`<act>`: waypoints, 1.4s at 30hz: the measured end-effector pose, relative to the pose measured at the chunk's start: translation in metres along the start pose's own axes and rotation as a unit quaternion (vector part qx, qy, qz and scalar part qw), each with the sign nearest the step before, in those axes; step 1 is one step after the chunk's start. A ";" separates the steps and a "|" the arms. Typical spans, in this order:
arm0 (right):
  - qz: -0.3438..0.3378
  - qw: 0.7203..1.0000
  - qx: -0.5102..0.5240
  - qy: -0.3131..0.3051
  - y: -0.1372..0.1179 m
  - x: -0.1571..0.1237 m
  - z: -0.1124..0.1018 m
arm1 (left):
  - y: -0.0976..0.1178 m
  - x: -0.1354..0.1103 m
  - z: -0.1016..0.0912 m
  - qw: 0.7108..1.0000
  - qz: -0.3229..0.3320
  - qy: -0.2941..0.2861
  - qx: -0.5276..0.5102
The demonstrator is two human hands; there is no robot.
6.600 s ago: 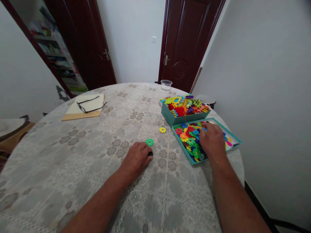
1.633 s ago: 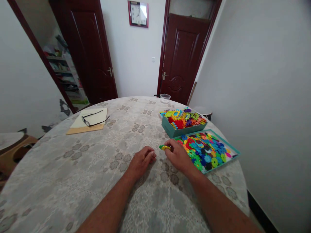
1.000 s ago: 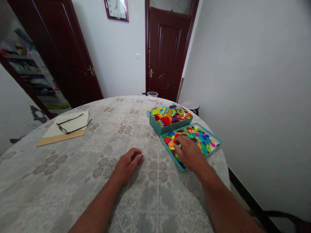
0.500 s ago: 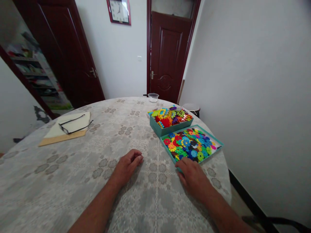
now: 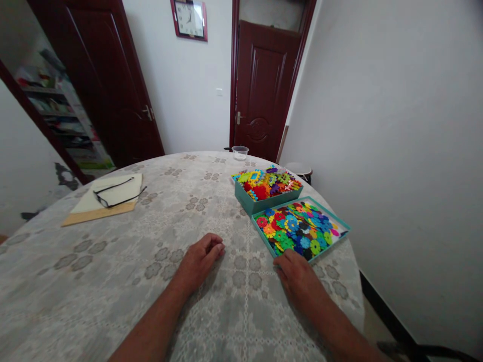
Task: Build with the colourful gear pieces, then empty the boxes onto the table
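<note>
My left hand [image 5: 204,255] rests on the patterned tablecloth [image 5: 158,301], its fingers loosely curled in and the thumb lying along them. Nothing shows in it. At the near side of a shallow teal box lid [image 5: 267,240], my right hand [image 5: 295,271] lies palm down with bent fingers against the rim. No piece is seen in its fingers. Many flat, notched plastic discs [image 5: 305,242] in several colours fill the lid. Directly behind stands a deeper teal box [image 5: 260,203], heaped with colourful gear-like plastic pieces [image 5: 269,182].
Black-framed glasses [image 5: 107,203] lie on a cream pad or paper [image 5: 85,202] at the far left of the round table. A clear plastic bowl [image 5: 240,153] is at the far edge. A white wall [image 5: 407,151] runs along the right, near the table.
The whole view has shifted slightly. My right hand's fingers have drawn back and curled a little at the lid's rim. My left hand keeps its pose.
</note>
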State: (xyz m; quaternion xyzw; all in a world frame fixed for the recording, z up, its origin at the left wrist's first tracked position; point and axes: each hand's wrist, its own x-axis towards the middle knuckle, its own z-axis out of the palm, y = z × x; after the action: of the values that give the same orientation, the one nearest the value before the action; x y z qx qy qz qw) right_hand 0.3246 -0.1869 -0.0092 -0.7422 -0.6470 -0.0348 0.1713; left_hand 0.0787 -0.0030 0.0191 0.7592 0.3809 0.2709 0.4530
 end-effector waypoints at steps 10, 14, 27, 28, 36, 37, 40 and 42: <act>-0.001 1.000 -0.012 0.015 -0.010 -0.010 0.001 | -0.004 0.001 0.001 1.000 -0.001 -0.010 0.008; -0.011 1.000 -0.002 0.020 -0.010 -0.007 -0.001 | -0.004 0.001 0.001 1.000 0.001 -0.007 0.003; -0.036 0.996 0.085 -0.004 0.014 0.023 -0.089 | -0.004 0.000 0.000 1.000 0.002 0.003 0.006; -0.021 0.995 0.089 0.027 0.028 0.039 -0.098 | -0.004 0.001 0.000 1.000 -0.002 0.006 0.005; 0.313 0.925 0.184 0.114 0.165 0.193 -0.112 | -0.002 0.000 0.000 1.000 -0.005 0.002 0.003; 0.336 0.914 0.206 0.099 0.175 0.203 -0.108 | -0.001 -0.001 0.000 1.000 -0.007 0.005 0.001; 0.372 0.887 0.266 0.061 0.191 0.223 -0.091 | 0.001 -0.002 0.000 1.000 -0.014 0.013 -0.013; 0.389 0.869 0.303 0.045 0.196 0.231 -0.079 | 0.001 -0.002 0.001 1.000 -0.017 0.019 -0.017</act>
State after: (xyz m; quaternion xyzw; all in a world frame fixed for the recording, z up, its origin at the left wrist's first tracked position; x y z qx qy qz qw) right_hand 0.5656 -0.0118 0.0875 -0.8430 -0.2767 0.1984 0.4164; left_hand 0.0782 -0.0057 0.0197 0.7393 0.3977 0.2839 0.4634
